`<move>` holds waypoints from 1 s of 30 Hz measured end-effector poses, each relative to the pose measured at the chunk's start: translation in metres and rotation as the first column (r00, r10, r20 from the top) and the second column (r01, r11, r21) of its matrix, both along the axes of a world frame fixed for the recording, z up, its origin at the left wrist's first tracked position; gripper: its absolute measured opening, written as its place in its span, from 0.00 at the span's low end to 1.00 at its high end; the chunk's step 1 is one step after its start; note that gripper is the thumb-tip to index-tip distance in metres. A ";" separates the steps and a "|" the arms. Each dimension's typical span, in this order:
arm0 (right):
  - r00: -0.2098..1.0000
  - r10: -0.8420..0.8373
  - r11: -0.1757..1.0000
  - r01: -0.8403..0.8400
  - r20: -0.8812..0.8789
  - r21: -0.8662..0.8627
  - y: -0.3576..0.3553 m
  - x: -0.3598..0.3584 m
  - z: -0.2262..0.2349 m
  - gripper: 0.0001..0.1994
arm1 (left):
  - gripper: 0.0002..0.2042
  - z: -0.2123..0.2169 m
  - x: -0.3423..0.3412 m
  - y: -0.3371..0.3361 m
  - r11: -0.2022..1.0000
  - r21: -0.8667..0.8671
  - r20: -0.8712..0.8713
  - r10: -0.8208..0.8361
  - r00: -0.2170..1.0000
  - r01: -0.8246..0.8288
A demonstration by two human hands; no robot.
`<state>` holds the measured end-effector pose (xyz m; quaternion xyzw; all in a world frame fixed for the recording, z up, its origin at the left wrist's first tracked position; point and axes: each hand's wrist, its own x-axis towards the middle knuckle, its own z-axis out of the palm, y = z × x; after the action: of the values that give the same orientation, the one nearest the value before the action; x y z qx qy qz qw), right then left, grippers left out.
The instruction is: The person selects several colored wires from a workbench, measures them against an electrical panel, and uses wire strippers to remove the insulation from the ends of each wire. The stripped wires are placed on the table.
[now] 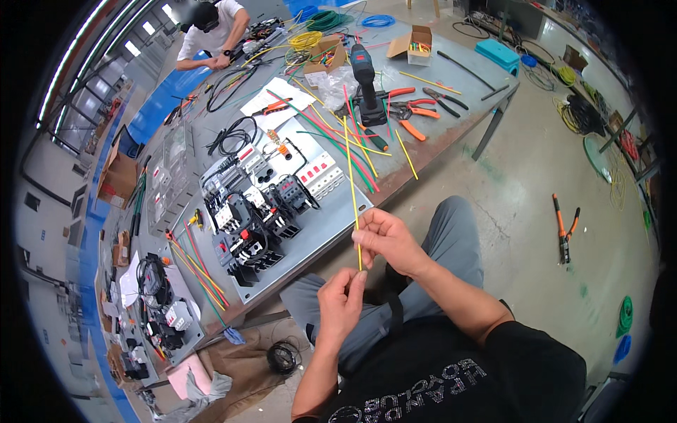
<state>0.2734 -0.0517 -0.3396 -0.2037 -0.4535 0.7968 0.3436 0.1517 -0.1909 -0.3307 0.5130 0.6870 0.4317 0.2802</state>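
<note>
My left hand (341, 303) pinches the lower end of a long, thin yellow wire (352, 185) between thumb and fingertips. A little higher, my right hand (389, 243) is closed round the same wire, which points up and away over the table edge. Left of my hands, a metal mounting plate (326, 224) carries a black contactor assembly (248, 215) and a row of white circuit breakers (319, 175) with red switches. Beyond the plate lie loose green wires (361, 169), along with red and yellow ones.
A cordless drill (364, 84) stands among orange-handled pliers (415, 113). Cardboard boxes (412, 46) and wire coils sit farther back. Another person (211, 35) works at the far left. A second assembly (159, 303) lies at left. An orange-handled tool (563, 233) is on the floor at right.
</note>
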 end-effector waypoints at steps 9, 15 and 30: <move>0.989 0.126 0.986 -0.134 0.077 0.097 -0.017 0.006 0.007 0.07 | 0.09 -0.003 0.014 -0.005 0.992 0.118 0.394 0.005 0.919 -0.056; 0.991 -0.011 0.994 -0.004 0.135 0.109 0.037 0.006 0.019 0.07 | 0.10 -0.003 0.022 -0.026 0.998 0.000 0.307 0.063 0.950 -0.067; 0.989 -0.145 0.989 0.144 0.034 0.034 0.128 0.006 0.018 0.10 | 0.10 -0.023 0.033 -0.048 0.999 -0.039 0.384 0.045 0.922 -0.032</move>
<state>0.2794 0.0761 -0.3217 -0.2450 -0.4562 0.7587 0.3951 0.1848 -0.2394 -0.3535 0.4000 0.6356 0.5183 0.4092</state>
